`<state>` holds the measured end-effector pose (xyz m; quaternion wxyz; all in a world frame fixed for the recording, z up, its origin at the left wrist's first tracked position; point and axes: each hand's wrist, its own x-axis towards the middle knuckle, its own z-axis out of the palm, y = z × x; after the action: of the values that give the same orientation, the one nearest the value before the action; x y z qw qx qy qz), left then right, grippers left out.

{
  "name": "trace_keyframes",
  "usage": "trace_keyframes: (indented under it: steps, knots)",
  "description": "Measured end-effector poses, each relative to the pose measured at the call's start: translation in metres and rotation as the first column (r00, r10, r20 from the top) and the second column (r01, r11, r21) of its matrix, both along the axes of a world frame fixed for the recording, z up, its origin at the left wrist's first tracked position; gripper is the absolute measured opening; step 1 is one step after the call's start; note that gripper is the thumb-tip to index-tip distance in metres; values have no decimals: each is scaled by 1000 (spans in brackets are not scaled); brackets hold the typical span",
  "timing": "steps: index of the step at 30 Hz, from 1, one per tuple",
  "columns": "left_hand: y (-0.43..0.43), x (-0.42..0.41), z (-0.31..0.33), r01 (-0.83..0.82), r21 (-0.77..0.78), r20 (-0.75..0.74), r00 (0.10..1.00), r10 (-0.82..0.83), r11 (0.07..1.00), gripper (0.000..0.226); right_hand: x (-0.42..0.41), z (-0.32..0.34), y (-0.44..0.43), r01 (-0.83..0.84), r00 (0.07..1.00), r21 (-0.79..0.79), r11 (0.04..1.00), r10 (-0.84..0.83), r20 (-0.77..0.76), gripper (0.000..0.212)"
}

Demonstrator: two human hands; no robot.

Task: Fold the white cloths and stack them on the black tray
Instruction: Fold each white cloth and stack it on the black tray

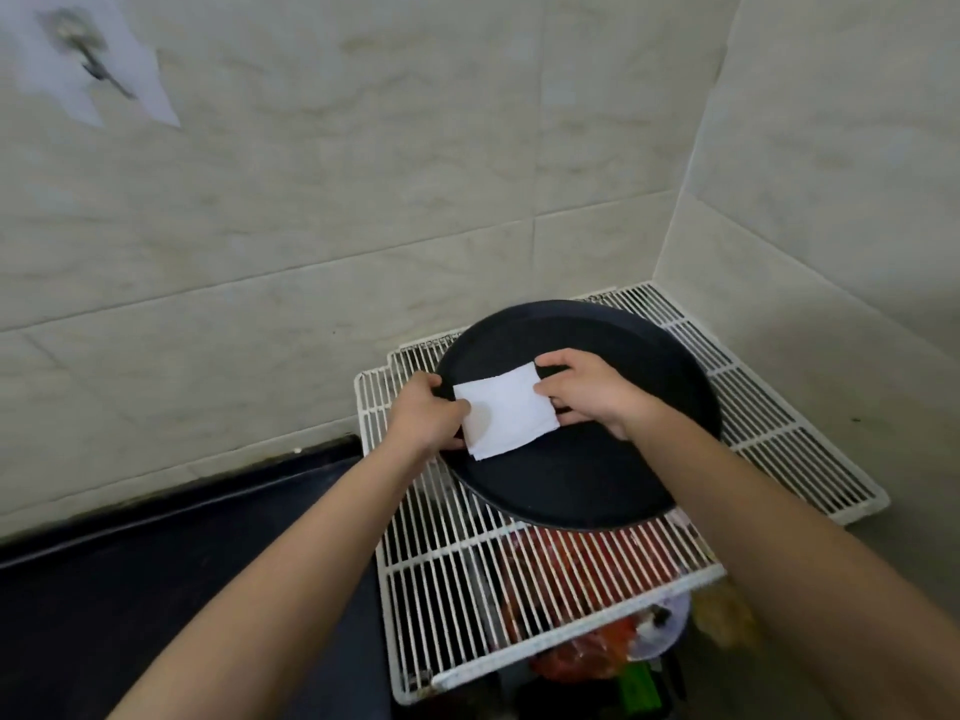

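One cloth [506,413], one tray [597,459], two racks [779,444] [441,589]

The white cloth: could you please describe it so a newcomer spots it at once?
In the tiled corner, a white wire rack carries a black tray. The white cloth is over the tray's left side, pinched by the left hand and right hand. It is the only solid white rectangle.

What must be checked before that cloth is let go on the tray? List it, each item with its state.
1. White cloth folded into a flat rectangle: ok.
2. Cloth positioned over the black tray: ok.
3. Cloth fully set down on the tray: cannot tell.
4. Left hand pinches the cloth's left edge: ok.
5. Right hand pinches its right edge: ok.
6. Tray rests on the white wire rack: ok.
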<state>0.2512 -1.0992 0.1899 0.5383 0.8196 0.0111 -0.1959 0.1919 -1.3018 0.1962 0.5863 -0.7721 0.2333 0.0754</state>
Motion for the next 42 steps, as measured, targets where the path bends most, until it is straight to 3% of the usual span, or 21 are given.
trace_keyframes:
  steps: [5, 8, 14, 17, 20, 22, 24, 33, 42]
  knots:
    - [-2, -6, -3, 13, 65, 51, 999, -16, 998, 53, 0, -10, -12, -130, 988, -388, 913, 154, 31, 44]
    - [-6, -8, -5, -20, 15, 6, 1000, 20, 1000, 49, -3, -16, -13, -126, 986, -397, 909, 160, 55, 43]
    - [-2, -14, 0, 37, 68, 27, 999, -39, 997, 54, -14, -7, -14, -164, 980, -370, 914, 193, 41, 45]
    - [12, -20, 12, 68, 232, 243, 962, -126, 970, 52, -17, 7, -9, -167, 969, -487, 857, 233, 78, 47]
    - [41, -38, 16, 16, 463, 479, 837, -266, 886, 59, -24, 14, 7, -146, 940, -626, 766, 304, 153, 50]
    - [67, -57, 11, -67, 618, 534, 767, -356, 783, 62, -29, 10, 26, -128, 923, -719, 683, 347, 166, 57]
    - [97, -76, 5, -129, 708, 511, 773, -377, 694, 68, -31, 3, 50, -135, 898, -796, 590, 413, 153, 63]
    - [251, -156, -23, -257, 831, 357, 926, -119, 493, 84, -26, -21, 213, -245, 705, -895, 372, 702, 99, 70]
    - [493, -268, -19, -451, 819, 427, 892, 148, 356, 80, -72, -13, 485, -345, 442, -911, 226, 896, 55, 72]
